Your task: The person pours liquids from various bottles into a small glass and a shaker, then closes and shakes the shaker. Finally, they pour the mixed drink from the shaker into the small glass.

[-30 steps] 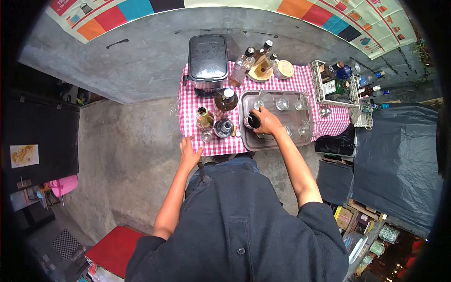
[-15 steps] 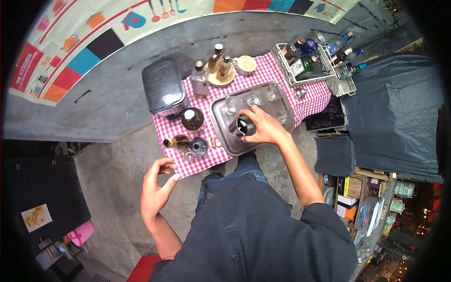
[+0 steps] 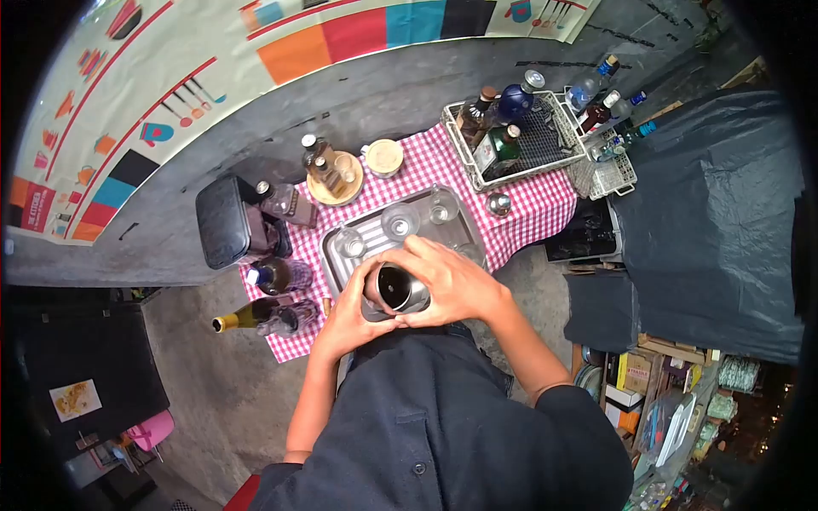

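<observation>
Both hands are wrapped around a metal shaker cup (image 3: 400, 289), whose dark inside faces up at me. My left hand (image 3: 342, 322) curves around its left side, and my right hand (image 3: 457, 284) closes around the right and far side. The fingertips of the two hands meet near the cup's front. It is held close to my body, over the near edge of a metal tray (image 3: 372, 242). On that tray stand several clear glasses, among them a left glass (image 3: 349, 244), a middle glass (image 3: 399, 222) and a right glass (image 3: 442, 205).
A checkered cloth (image 3: 423, 159) covers the table. Left are a black bin (image 3: 223, 223), a square bottle (image 3: 288, 204) and a green bottle (image 3: 243, 318). At the back, small bottles stand on a wooden plate (image 3: 347, 192); a wire basket (image 3: 545, 150) of bottles sits right.
The shaker cup has come nearer my body in my right hand. My left hand, open and empty before, has moved right and closed around it. The view has shifted.
</observation>
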The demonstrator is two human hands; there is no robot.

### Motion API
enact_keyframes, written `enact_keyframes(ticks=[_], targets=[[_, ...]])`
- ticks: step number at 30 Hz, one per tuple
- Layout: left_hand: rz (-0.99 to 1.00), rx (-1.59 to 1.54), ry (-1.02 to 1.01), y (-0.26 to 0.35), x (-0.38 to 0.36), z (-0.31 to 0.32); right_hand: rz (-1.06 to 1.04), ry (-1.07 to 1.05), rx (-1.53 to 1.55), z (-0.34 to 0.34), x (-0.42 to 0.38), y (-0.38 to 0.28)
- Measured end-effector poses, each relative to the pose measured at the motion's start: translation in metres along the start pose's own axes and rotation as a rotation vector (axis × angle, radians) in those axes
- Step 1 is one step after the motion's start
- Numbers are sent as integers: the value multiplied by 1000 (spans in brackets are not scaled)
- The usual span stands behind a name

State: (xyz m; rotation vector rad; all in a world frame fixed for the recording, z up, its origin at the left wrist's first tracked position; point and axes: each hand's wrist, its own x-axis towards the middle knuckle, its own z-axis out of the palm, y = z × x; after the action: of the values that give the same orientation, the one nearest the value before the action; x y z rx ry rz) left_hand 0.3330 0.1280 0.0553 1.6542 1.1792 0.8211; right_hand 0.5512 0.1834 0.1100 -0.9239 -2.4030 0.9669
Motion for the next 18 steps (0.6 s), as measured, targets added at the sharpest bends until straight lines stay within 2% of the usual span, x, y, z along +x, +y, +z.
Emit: enact_keyframes(ticks=[5, 7, 10, 11, 13, 15, 16, 17, 18], targets=[[-133, -76, 73, 15, 34, 43, -64, 25, 26, -29, -20, 45], [-128, -108, 172, 11, 40, 63, -29, 31, 207, -47, -32, 68], [-167, -131, 246, 13, 47, 89, 235, 14, 221, -61, -58, 122], [-184, -142, 285, 14, 48, 96, 402, -17, 166, -67, -66, 140], [-187, -104, 338, 13, 47, 108, 539, 62, 0, -60, -85, 200], [-222, -91, 360, 18, 49, 113, 641, 79, -52, -59, -100, 247], [-231, -54, 353, 19, 49, 113, 619, 125, -72, -59, -104, 261], [-237, -52, 352, 17, 47, 113, 717, 108, -40, -57, -106, 276], [-247, -45, 342, 13, 47, 113, 698, 113, -47, -50, -110, 295]])
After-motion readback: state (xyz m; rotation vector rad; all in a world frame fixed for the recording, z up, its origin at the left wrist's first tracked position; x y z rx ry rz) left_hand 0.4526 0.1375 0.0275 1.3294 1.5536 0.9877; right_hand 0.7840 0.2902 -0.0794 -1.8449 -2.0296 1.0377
